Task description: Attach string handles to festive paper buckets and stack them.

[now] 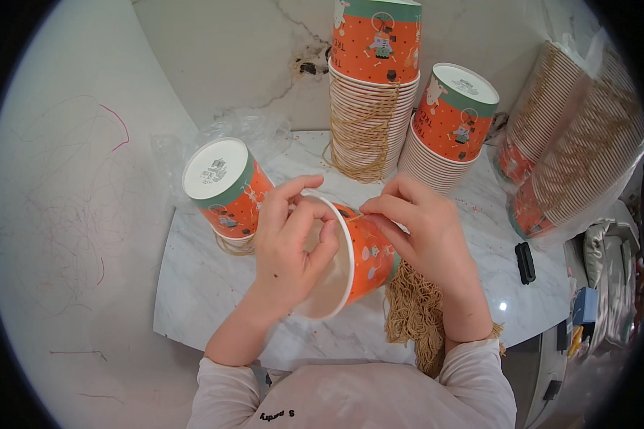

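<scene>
An orange paper bucket (368, 261) with a green base band and white rim lies tilted between my hands, its mouth toward the left. My left hand (288, 247) is curled at the mouth, fingertips against the rim; what they may pinch inside is hidden. Beside the bucket's wall just below the rim, my right hand (418, 222) pinches a thin tan cord (355, 217) between thumb and fingers. A bundle of tan cords (416, 314) hangs over the table's front edge under my right forearm.
Upside-down buckets with cords stand in a tall stack (374, 107) at the back, a shorter stack (454, 118) beside it and a small stack (229, 187) at left. Bagged stacks (576, 154) lean at right. A black object (524, 263) lies on the marble table (200, 300).
</scene>
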The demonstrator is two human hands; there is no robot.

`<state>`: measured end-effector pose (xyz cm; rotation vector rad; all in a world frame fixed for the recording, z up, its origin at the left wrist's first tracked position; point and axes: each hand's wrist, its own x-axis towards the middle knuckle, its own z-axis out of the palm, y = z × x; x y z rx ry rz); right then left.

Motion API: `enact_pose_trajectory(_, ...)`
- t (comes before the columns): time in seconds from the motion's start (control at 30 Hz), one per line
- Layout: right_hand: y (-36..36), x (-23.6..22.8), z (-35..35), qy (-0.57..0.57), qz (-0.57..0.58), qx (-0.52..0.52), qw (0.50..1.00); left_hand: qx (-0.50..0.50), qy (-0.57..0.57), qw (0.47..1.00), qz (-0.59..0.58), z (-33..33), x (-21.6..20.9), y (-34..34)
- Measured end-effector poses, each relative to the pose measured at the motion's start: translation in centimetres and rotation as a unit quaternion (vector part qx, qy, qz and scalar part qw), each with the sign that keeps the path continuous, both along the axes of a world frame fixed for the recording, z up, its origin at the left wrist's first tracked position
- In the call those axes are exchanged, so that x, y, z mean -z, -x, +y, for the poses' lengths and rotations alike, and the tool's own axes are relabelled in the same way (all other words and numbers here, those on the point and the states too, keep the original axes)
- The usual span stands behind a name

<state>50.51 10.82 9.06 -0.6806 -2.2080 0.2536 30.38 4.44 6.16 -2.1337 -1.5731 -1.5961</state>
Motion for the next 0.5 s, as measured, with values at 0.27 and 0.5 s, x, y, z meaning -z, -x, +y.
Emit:
enact_pose_trajectory(0.27, 0.39, 0.36, -0.02, 0.239, 0.059, -0.051, 0.968, 0.046, 0.03, 0.991, 0.119, 0.12, -0.55, 1.13)
enact_pose_trajectory(0.5, 0.47, 0.38, -0.11, 0.318, 0.076, -0.086, 0.941, 0.06, 0.099, 0.993, -0.013, 0.0, 0.09, 0.56)
